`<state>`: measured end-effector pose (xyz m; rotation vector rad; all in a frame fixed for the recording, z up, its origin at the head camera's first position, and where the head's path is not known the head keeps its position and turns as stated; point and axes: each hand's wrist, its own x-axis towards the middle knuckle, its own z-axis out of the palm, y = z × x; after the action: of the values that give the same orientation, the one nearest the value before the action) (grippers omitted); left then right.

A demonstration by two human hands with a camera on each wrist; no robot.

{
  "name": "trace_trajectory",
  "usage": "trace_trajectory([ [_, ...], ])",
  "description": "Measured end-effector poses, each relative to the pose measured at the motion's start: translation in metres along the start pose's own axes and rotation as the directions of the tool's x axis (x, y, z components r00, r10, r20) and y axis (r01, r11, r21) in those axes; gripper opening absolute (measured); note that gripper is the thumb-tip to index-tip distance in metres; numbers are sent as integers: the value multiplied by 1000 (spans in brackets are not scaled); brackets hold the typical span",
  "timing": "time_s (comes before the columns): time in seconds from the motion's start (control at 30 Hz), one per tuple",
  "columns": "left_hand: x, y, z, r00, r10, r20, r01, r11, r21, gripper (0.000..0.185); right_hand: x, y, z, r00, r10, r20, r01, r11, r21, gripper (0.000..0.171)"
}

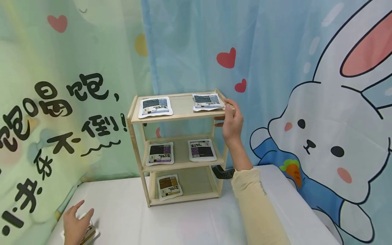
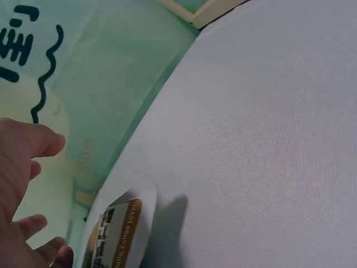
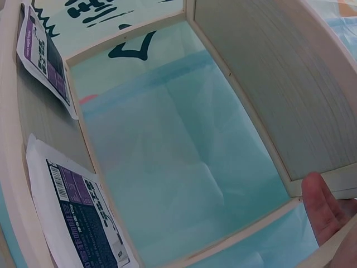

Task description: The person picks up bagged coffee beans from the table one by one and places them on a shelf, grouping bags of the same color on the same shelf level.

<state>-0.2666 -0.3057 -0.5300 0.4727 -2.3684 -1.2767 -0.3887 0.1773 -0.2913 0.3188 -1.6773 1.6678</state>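
The right hand [image 1: 232, 120] is up at the wooden shelf rack [image 1: 136, 160], fingers curled round the right end of its top shelf, thumb underneath, clamped on the frame. The right wrist view shows the thumb [image 3: 319, 207] against the wooden edge, with the middle shelf's two purple pouches beside it.

Down at the lower left, the left hand [image 1: 75, 224] lies flat with fingers spread and relaxed, resting on a brown-labelled pouch [image 1: 88, 234] at the near left corner of the white table [image 1: 128, 211]. From the left wrist view the pouch [image 2: 114, 231] lies flat on the cloth, just beside the fingers. The two hands are well apart.

On the rack, the top shelf carries two blue-grey pouches, one at the left [image 1: 154, 107] and one at the right [image 1: 207, 101], the right one just beside the gripping fingers. The middle shelf holds two purple pouches, left [image 1: 160, 153] and right [image 1: 201, 149]. The bottom shelf has one brown pouch [image 1: 169, 186] at its left side.

A cream sleeve [image 1: 257, 204] covers the right forearm, with a dark strap-mounted device [image 1: 223, 172] at the wrist. Behind hangs a cartoon rabbit backdrop [image 1: 330, 136].
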Motion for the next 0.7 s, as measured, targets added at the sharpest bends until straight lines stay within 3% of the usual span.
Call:
trace_trajectory([
  [0.13,4,-4,4,996,-64,68,60,997,46,56,0,1,0,1000,0,-5,0,1000,-4,40],
  [0.3,5,-11,4,991,-130,24,125,979,162,55,1,-1,1,1000,-10,-16,10,1000,-7,39],
  [0.37,4,-13,1,979,-202,20,193,957,218,57,1,-1,2,1000,-6,-14,6,1000,-7,39],
  [0.47,1,-17,-8,948,-311,66,277,910,308,66,1,-2,3,1000,1,-10,-1,1000,-8,39],
  [0.57,-4,-18,-16,924,-371,97,307,868,391,76,0,-3,2,1000,8,-4,-8,1000,-4,40],
  [0.7,-8,-14,-19,908,-409,94,330,834,441,86,-2,-10,1,1000,23,4,-23,1000,-4,40],
])
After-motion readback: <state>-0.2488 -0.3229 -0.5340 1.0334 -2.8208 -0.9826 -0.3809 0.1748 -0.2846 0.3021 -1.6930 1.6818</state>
